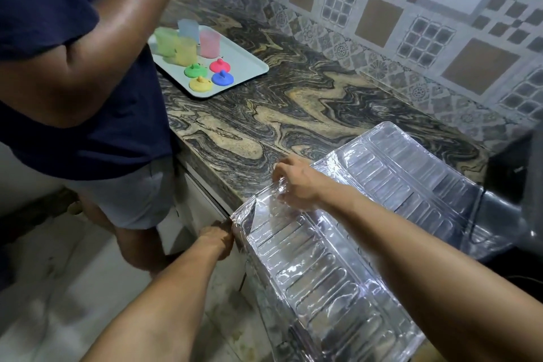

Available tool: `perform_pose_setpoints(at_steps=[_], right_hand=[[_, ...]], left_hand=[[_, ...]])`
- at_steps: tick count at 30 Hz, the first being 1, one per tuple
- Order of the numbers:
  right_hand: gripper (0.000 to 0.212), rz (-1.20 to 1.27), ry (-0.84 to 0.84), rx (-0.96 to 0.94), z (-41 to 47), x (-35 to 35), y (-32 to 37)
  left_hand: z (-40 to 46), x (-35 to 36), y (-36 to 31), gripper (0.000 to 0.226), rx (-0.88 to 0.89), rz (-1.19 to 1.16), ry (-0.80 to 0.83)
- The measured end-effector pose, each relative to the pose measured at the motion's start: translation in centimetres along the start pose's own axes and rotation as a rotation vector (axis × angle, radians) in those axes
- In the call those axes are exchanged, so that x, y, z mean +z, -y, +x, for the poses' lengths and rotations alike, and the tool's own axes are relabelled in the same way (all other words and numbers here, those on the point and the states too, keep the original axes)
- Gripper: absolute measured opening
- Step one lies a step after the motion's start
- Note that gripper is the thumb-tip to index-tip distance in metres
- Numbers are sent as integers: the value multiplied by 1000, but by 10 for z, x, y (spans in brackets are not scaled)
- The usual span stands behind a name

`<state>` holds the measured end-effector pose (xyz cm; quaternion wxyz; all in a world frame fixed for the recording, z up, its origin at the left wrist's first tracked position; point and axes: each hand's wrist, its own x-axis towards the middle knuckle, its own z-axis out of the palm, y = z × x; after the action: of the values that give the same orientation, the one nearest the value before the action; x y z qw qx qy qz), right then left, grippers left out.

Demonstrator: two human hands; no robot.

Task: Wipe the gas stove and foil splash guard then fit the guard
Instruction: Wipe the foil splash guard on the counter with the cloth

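While draped over the counter (264, 132) edge, foil guard (338, 258) pinched by right grip (293, 185), left grip (219, 239) at its corner, closure unclear

The 2 forearms reaching in from the bottom edge are bare, with no sleeve in view. The left hand (218, 239) and right hand (295, 185) wear no gloves. The wrists that show carry no watch or band.

The foil splash guard (338, 258) lies over the near edge of the marbled worktop (293, 103). The left hand (217, 239) pinches its left edge; the right hand (293, 185) grips its crumpled top corner. Far left, a tray (246, 67) holds coloured cups and lids beside another person (73, 67).
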<state>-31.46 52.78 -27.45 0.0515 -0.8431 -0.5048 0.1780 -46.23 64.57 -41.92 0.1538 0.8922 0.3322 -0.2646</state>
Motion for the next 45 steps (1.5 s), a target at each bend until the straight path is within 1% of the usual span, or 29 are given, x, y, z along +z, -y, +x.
perform_pose_setpoints(at_steps=[2,4,6,7,8,9,10,11,13,15,17,19,20,22,25,28,30,31,34,36,38,41,45], right_hand=[[30,-13,3,-10,1,2,-1],[30,-27,3,-15,0,2,-2],[29,-26,9,-19,-1,3,-2],[30,-24,13,-18,-1,3,-2],[30,-23,17,-13,-1,4,-1],[31,-20,17,-5,-1,4,0],[31,-24,18,3,-1,4,2],[31,-33,18,5,-2,3,3],[31,-47,26,18,-3,2,6],[30,-43,30,26,-5,0,11],[25,-58,9,12,-7,-2,14],[17,-83,-16,-16,-9,-6,19],[15,-97,-24,-36,-11,-9,23],[14,-130,-49,-75,-13,-17,30],[23,-190,-96,-76,-16,-28,40],[31,-259,-109,-70,-24,-41,49],[29,-301,-105,-112,-30,-50,52],[27,-315,-96,-140,-33,-54,53],[26,-365,-78,-198,-41,-64,60],[28,-396,-91,-219,-46,-67,65],[27,-404,-106,-235,-51,-69,69],[25,-397,-138,-252,-56,-71,73],[32,-365,-127,-221,-64,-74,75]], left_hand=[[2,-1,-1,51,13,34,9],[1,-2,1,57,65,35,-21],[-5,-4,5,58,69,33,-8],[-2,1,10,53,60,59,15],[4,9,20,46,70,153,58],[9,15,32,40,118,267,37],[11,20,42,37,119,274,17],[11,22,50,33,140,334,23],[-1,21,59,27,87,321,81],[-22,13,60,33,57,335,97],[-29,14,65,47,-3,358,108],[-26,23,76,59,-71,357,194],[-28,24,82,60,-94,350,222],[-33,20,87,55,-66,317,230],[-46,15,75,55,-8,318,204],[-43,26,67,69,19,329,200],[-44,26,62,79,33,363,192],[-48,23,57,79,44,391,212],[-51,14,45,68,91,407,250],[-51,11,38,68,86,425,210],[-52,12,30,60,67,439,161],[-57,14,22,48,71,483,139],[-55,16,25,57,105,356,132]])
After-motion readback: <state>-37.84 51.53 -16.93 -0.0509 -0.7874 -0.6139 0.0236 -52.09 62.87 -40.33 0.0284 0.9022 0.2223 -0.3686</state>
